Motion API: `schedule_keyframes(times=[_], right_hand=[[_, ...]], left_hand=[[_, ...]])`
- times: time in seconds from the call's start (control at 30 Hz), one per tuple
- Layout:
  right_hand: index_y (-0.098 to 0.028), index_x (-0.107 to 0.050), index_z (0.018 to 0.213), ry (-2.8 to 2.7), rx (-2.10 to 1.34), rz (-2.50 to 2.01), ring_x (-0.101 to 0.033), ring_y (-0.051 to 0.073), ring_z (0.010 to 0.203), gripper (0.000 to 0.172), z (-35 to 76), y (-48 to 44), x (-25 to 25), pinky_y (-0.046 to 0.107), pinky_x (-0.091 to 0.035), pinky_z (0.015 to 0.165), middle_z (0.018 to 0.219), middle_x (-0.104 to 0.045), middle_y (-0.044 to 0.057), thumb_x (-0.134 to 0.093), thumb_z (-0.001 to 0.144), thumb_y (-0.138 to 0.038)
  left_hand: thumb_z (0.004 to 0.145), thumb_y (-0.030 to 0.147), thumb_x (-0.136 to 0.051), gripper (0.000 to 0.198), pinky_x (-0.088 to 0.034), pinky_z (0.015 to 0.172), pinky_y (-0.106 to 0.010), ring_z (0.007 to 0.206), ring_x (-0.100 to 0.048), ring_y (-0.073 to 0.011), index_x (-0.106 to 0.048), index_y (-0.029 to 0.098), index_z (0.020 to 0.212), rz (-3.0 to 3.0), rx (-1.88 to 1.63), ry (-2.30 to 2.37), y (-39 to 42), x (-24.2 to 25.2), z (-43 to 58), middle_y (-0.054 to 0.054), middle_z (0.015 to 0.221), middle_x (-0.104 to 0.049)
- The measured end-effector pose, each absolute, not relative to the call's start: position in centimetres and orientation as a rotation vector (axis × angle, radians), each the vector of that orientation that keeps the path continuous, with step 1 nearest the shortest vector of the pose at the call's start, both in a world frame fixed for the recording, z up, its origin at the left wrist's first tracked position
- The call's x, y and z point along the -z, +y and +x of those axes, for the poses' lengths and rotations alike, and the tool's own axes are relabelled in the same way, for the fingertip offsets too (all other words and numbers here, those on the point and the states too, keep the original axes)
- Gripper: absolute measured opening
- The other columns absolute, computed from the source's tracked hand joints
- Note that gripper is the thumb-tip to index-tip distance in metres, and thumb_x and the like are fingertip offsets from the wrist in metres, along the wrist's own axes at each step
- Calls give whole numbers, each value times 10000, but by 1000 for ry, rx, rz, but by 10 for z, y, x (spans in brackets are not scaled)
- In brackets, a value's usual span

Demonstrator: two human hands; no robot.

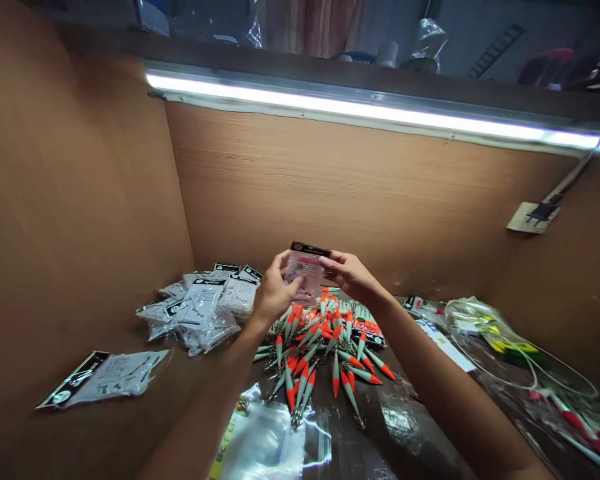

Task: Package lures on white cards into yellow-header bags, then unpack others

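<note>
Between my two hands a small clear plastic packet (306,273) with a black header is held up over the table. My left hand (276,288) grips its left side, thumb across the front. My right hand (349,272) pinches the upper right edge near the header. What the packet contains is too unclear to make out. Below it lies a heap of orange-tipped, pale fishing floats (325,340) with metal wire ends. A clear plastic bag (270,443) with yellow print lies flat nearer me.
Several filled packets with black headers (203,303) are piled at the left, and one packet (110,377) lies apart. A white card (445,345), bagged goods (495,330) and a white cord stand right. Wooden panels enclose the table; a lit tube lamp (370,105) hangs above.
</note>
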State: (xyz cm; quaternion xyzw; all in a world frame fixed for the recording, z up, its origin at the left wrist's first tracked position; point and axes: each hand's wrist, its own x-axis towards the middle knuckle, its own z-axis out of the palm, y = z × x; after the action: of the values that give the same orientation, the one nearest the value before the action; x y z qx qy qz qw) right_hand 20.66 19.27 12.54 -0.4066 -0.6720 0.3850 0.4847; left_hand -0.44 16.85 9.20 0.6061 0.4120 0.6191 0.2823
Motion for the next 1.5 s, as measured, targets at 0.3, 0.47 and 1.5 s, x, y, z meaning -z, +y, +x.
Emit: schedule_keyframes(times=[0.3, 0.47, 1.5], right_hand=[[-180, -597, 392, -1730, -789, -2065, -586, 230, 464, 414, 356, 151, -46, 328, -402, 526, 407, -574, 99, -825, 633, -429], [-170, -616, 442, -1738, -917, -2006, -490, 155, 464, 327, 355, 155, 3, 289, -308, 484, 465, -586, 44, -847, 559, -369], [-174, -707, 846, -1657, -741, -991, -598, 170, 725, 246, 218, 148, -87, 280, -453, 670, 795, -694, 31, -739, 790, -411]], left_hand=[[767, 325, -765, 1057, -413, 1001, -551, 1305, -450, -412, -86, 102, 1547, 1828, -1534, 2207, 188, -96, -104, -269, 1407, -457], [801, 414, -732, 1043, -384, 1067, -510, 1389, -353, -374, -72, 99, 1544, 1972, -1549, 2132, 185, -98, -87, -264, 1453, -348], [753, 450, -796, 448, -572, 760, -346, 797, -721, -235, -729, 118, 1047, 1155, -1453, 629, 158, -86, 23, -85, 862, -763]])
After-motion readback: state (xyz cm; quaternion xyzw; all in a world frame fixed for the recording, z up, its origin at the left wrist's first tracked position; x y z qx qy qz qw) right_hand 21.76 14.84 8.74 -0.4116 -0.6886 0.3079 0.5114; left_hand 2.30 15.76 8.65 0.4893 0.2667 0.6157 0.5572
